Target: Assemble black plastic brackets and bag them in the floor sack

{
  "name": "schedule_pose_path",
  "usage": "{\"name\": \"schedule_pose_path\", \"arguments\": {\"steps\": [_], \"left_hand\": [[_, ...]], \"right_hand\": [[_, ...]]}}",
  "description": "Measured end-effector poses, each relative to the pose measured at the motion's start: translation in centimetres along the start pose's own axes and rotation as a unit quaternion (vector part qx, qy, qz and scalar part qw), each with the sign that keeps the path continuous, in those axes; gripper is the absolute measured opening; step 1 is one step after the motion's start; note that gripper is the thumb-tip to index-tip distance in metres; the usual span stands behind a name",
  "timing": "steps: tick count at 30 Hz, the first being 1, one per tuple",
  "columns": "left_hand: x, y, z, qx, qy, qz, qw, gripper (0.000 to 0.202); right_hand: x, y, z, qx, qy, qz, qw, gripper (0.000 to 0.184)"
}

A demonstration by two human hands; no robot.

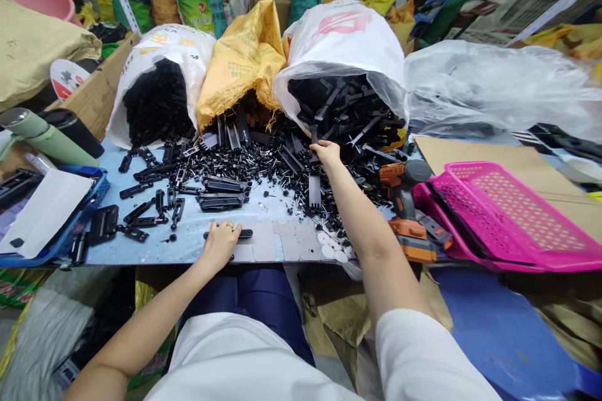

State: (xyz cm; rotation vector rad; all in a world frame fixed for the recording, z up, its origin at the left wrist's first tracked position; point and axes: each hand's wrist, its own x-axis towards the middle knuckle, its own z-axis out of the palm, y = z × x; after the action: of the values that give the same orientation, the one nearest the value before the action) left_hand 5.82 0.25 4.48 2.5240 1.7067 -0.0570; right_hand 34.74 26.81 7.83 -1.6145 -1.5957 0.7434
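My left hand (221,243) is closed over a black bar-shaped plastic part (245,234) at the table's front edge; the part's ends stick out on both sides of the fingers. My right hand (325,153) reaches to the mouth of the large white sack (348,37), thumb and fingers pinched on a flat black plastic strip (314,133). Just below that hand lies a dark forked plate (315,191). Loose screws and small black pieces (263,160) are heaped across the middle. Stacked black bars (223,193) lie beyond my left hand.
A yellow sack (244,56) and another white sack (164,44) stand at the back. On the right are an orange cordless drill (402,200) and pink baskets (512,213). A blue tray (101,191) and green bottle (47,135) sit left. White discs (341,255) lie near the front edge.
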Motion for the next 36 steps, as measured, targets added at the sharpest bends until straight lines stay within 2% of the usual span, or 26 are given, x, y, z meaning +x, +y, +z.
{"name": "schedule_pose_path", "arguments": {"steps": [2, 3, 5, 7, 8, 10, 12, 17, 22, 25, 27, 29, 31, 33, 36], "left_hand": [[0.0, -0.4, 0.4, -0.033, -0.004, 0.012, 0.999, 0.035], [0.1, -0.6, 0.6, -0.054, -0.005, 0.025, 0.998, 0.036], [0.3, -1.0, 0.8, -0.095, -0.009, 0.051, 0.994, 0.034], [0.5, -1.3, 0.9, -0.129, -0.017, 0.066, 0.989, 0.032], [0.7, -1.4, 0.9, -0.141, -0.019, 0.07, 0.987, 0.032], [0.8, -1.5, 0.8, -0.156, -0.024, 0.078, 0.984, 0.033], [0.8, -1.3, 0.5, -0.157, -0.026, 0.08, 0.984, 0.036], [0.2, -0.8, 0.4, -0.144, 0.0, 0.083, 0.986, 0.066], [-0.3, -1.3, 1.2, -0.162, 0.065, 0.09, 0.981, 0.045], [-0.6, -1.6, 1.6, -0.168, 0.09, 0.109, 0.976, 0.037], [-0.7, -1.7, 1.6, -0.163, 0.088, 0.109, 0.977, 0.038], [-0.5, -1.6, 1.4, -0.152, 0.059, 0.11, 0.98, 0.041], [0.4, -1.3, 1.0, -0.139, 0.021, 0.131, 0.981, 0.048], [2.6, -0.6, 0.4, -0.125, 0.018, 0.151, 0.98, 0.049], [7.8, 0.9, -0.6, -0.096, 0.071, 0.115, 0.986, 0.037]], "right_hand": [[-3.2, -0.5, -0.4, 0.03, -0.04, 0.018, 0.999, 0.019], [-5.4, -0.7, -0.5, 0.029, -0.073, 0.007, 0.997, 0.021], [-10.8, -1.3, -0.3, -0.014, -0.19, -0.074, 0.979, 0.024], [-16.3, -1.8, 0.3, -0.112, -0.332, -0.199, 0.915, 0.027], [-18.8, -2.0, 0.8, -0.168, -0.372, -0.246, 0.879, 0.03], [-22.6, -2.1, 1.9, -0.26, -0.407, -0.299, 0.823, 0.035], [-24.6, -2.0, 3.1, -0.324, -0.4, -0.304, 0.802, 0.038], [-25.7, -2.6, 4.2, -0.398, -0.328, -0.297, 0.803, 0.041], [-26.3, -4.7, 3.8, -0.422, -0.276, -0.329, 0.799, 0.04], [-26.2, -5.6, 3.6, -0.424, -0.275, -0.347, 0.79, 0.038], [-25.8, -5.7, 3.4, -0.42, -0.286, -0.353, 0.786, 0.037], [-25.2, -5.1, 3.3, -0.413, -0.302, -0.344, 0.787, 0.038], [-24.4, -4.1, 3.3, -0.401, -0.314, -0.325, 0.797, 0.04], [-23.3, -2.9, 3.5, -0.393, -0.295, -0.292, 0.82, 0.04], [-21.3, -1.5, 4.3, -0.428, -0.181, -0.186, 0.865, 0.036]]}}
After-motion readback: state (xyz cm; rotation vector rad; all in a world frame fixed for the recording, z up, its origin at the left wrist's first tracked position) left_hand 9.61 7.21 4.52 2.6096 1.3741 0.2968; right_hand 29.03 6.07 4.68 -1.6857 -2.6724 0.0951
